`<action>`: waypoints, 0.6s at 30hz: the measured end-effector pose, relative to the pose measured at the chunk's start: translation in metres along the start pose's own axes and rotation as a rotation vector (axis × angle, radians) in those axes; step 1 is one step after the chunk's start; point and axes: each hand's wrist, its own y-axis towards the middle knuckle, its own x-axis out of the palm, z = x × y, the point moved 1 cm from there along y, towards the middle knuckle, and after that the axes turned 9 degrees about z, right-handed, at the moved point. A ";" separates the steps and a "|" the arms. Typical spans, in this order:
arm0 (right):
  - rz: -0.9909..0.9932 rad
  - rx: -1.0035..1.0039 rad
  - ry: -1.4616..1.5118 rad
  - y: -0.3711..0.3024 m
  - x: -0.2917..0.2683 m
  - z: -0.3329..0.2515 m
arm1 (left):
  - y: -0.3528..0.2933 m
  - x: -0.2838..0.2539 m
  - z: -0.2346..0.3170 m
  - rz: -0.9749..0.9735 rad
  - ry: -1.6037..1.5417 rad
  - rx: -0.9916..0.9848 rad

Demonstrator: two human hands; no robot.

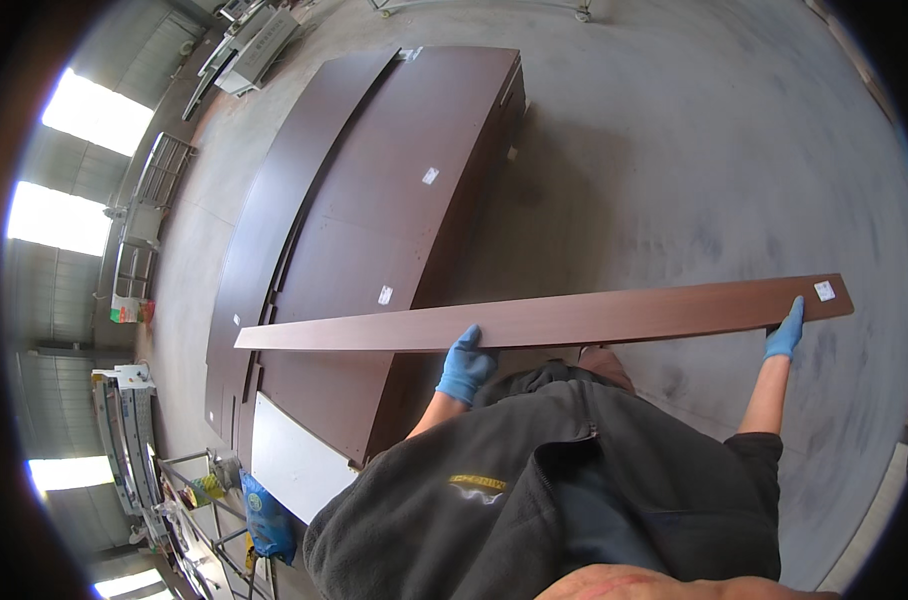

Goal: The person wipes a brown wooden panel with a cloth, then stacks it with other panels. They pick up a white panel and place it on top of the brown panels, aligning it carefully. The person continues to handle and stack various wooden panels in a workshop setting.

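Note:
A long, narrow brown board point(594, 315) stretches across in front of my body, with a white label near its right end. My left hand point(464, 368), in a blue glove, grips the near edge around the middle, thumb resting on the upper face. Close to the right end, my right hand point(785, 332), also gloved in blue, holds the same edge; most of its fingers are hidden under the board. The board's left end reaches over a large stack of dark brown panels point(374, 225), and whether it touches them I cannot tell.
Small white labels mark several stacked panels. A white panel point(296, 460) lies at the stack's near end, beside a blue bag point(267, 515) on a metal frame. Machinery point(259, 52) and metal racks point(152, 195) stand at the left. Grey concrete floor point(734, 150) extends to the right.

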 end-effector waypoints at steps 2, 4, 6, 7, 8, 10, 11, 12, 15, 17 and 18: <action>-0.076 0.028 -0.037 0.053 0.082 -0.021 | 0.031 0.066 -0.021 -0.008 0.030 0.110; -0.139 0.043 -0.099 0.092 0.158 -0.035 | 0.056 0.121 -0.030 -0.092 0.028 0.042; -0.318 0.067 -0.065 0.131 0.239 -0.045 | 0.087 0.170 -0.037 -0.072 -0.126 -0.004; -0.411 0.087 -0.074 0.147 0.280 -0.049 | 0.103 0.192 -0.038 -0.095 -0.127 0.051; -0.426 0.093 -0.109 0.164 0.320 -0.050 | 0.122 0.213 -0.039 -0.147 -0.208 0.044; -0.540 0.122 -0.106 0.192 0.400 -0.047 | 0.166 0.257 -0.031 -0.105 -0.251 0.090; -0.536 0.131 -0.109 0.205 0.440 -0.043 | 0.187 0.276 -0.027 -0.103 -0.311 0.069; -0.539 0.124 -0.145 0.217 0.479 -0.038 | 0.208 0.295 -0.023 -0.102 -0.305 0.137; -0.596 0.132 -0.127 0.246 0.596 -0.018 | 0.273 0.367 0.003 -0.086 -0.323 0.245; -0.545 0.138 -0.197 0.265 0.660 -0.019 | 0.301 0.402 0.003 -0.069 -0.357 0.256; -0.617 0.176 -0.174 0.271 0.695 -0.015 | 0.317 0.428 0.018 -0.074 -0.370 0.256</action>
